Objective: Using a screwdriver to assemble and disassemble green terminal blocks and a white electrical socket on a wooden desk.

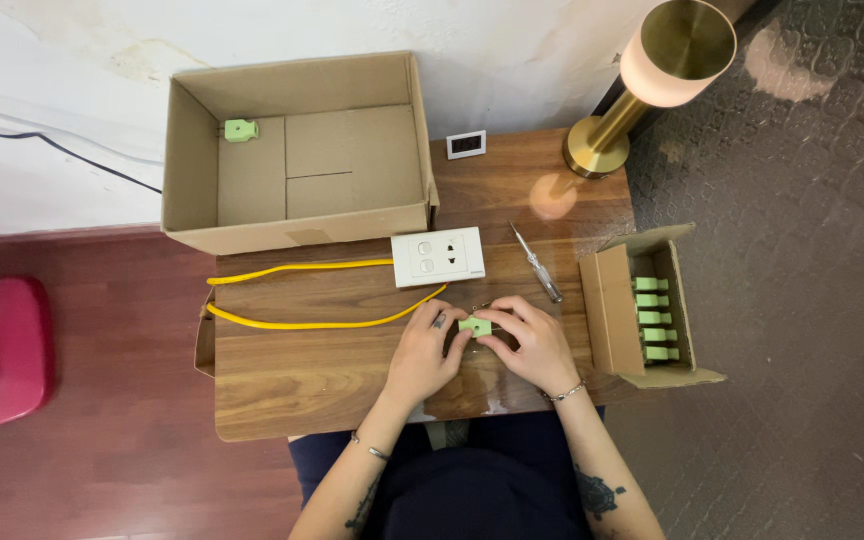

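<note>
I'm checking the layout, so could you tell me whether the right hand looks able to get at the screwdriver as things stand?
Probably yes: the screwdriver lies bare on the table just beyond the right hand, with nothing between. That hand, with the left hand, holds a small green part.

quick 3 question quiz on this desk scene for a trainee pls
1. True or false: both hands hold the small green part.
2. Which lies nearest the right hand? A) screwdriver B) lamp C) large cardboard box
3. What lies inside the large cardboard box?

Key: 1. True; the left hand grips it too. 2. A. 3. One green part in the far left corner.
</note>
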